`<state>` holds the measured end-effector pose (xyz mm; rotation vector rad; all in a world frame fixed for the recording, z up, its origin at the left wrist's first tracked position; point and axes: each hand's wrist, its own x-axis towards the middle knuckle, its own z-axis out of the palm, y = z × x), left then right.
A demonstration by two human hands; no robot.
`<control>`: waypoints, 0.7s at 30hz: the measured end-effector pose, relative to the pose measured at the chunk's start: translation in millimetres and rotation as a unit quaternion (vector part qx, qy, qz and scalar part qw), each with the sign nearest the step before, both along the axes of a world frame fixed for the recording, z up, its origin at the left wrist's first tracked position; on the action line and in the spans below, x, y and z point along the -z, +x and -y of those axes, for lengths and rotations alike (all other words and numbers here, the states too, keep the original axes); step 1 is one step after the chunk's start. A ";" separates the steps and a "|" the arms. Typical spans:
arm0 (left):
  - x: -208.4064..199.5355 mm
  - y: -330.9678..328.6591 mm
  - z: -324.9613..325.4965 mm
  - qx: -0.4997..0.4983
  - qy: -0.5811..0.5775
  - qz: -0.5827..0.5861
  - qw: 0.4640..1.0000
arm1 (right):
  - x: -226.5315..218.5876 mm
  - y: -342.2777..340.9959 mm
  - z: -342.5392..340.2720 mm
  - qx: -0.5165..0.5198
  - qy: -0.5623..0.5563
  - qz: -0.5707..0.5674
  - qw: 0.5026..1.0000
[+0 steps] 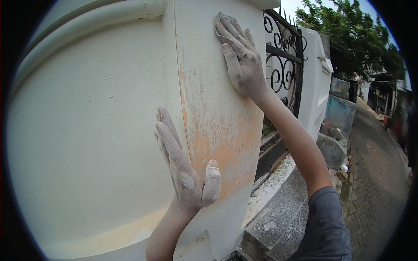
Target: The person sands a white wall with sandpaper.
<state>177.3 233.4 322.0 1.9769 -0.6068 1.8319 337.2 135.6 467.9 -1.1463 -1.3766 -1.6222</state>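
My right hand (242,61), dusted white, lies against the upper part of a pale pillar (213,87). Beneath its fingers it holds a grey piece of sandpaper (219,27) to the surface; only the sheet's edge shows past the fingertips. Lower down, my left hand (185,169) is open, its fingers pointing up beside the pillar's corner and its thumb apart. It holds nothing, and whether its palm touches the wall I cannot tell. White dust coats this hand too. Between the two hands, orange patches (224,156) show through the pillar's scuffed white paint.
A broad cream wall (96,122) with a curved raised moulding (87,35) fills the left side. Right of the pillar stands a black wrought-iron gate (283,56). Below are a speckled stone step (278,217) and a paved lane (374,182), with trees (348,35) farther off.
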 end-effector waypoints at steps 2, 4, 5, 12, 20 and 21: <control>1.4 5.6 -0.4 0.022 0.004 -0.011 1.000 | 27.5 -4.1 -6.0 0.001 0.003 -0.015 1.000; 2.7 5.3 -5.0 0.070 -0.011 -0.018 0.997 | 94.1 -18.6 -11.3 0.023 -0.075 -0.002 0.997; 1.8 1.4 -4.9 0.071 -0.010 -0.018 0.997 | 140.1 -22.1 -8.7 0.054 -0.152 0.027 0.986; 3.0 3.0 -1.7 0.021 0.010 -0.018 1.000 | 69.8 33.9 26.8 0.020 -0.067 0.000 0.998; 10.0 4.8 3.5 -0.091 0.031 -0.092 0.991 | 210.9 33.2 32.3 0.050 -0.223 0.057 0.972; 9.8 7.4 7.2 -0.104 0.034 -0.099 0.989 | 222.2 40.4 41.0 0.037 -0.274 0.131 0.952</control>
